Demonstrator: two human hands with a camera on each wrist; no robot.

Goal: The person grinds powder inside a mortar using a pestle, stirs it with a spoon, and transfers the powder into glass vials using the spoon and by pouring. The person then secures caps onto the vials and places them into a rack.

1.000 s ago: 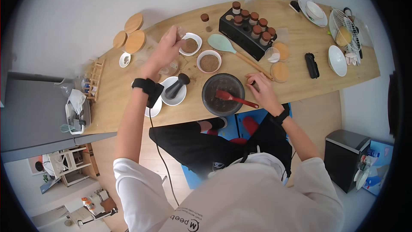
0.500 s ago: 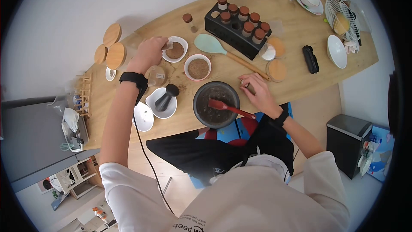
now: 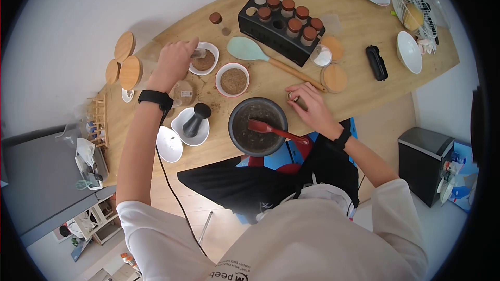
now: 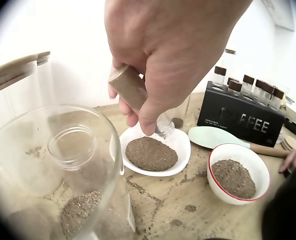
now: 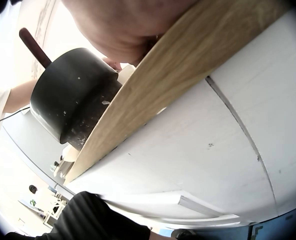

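Note:
The left hand point(image 3: 174, 63) grips a small glass vial point(image 4: 133, 92) filled with brown powder. In the left wrist view the vial is tilted, its clear mouth low over a white bowl point(image 4: 177, 149) of brown grounds. Beside that bowl stands a red-rimmed bowl point(image 4: 216, 194), also holding grounds. The right hand point(image 3: 314, 111) rests by the table's front edge, fingers curled round a small round cap point(image 3: 293, 96). Left of it is the dark mortar point(image 3: 233, 138) with a red spatula point(image 3: 276, 130) lying in it.
A black rack point(image 3: 271, 41) of vials stands at the back, with a mint spatula point(image 3: 247, 49) before it. A dark pestle point(image 3: 194, 122) leans in a white bowl point(image 3: 204, 136). A glass jar point(image 4: 119, 200) stands near the left hand.
The left hand has lowered and turned the vial over the white bowl of grounds. The right hand stays by the table's edge. The head view has shifted.

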